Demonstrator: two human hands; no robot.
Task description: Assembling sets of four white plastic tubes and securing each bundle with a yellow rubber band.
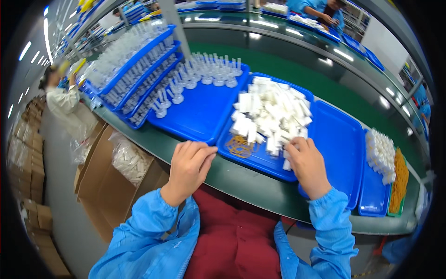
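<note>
My left hand is over the near rims of two blue trays, its fingertips pressed together; anything between them is too small to make out. My right hand bends over the near right corner of a blue tray, thumb and fingers closed on a white rectangular piece. That tray holds a heap of similar white pieces. A tangle of yellow rubber bands lies in its near left corner, between my hands.
A blue tray on the left carries clear stemmed plastic parts, beside stacked trays of more. Right are another blue tray, bundled white pieces and yellow rubber bands. An open carton stands below left.
</note>
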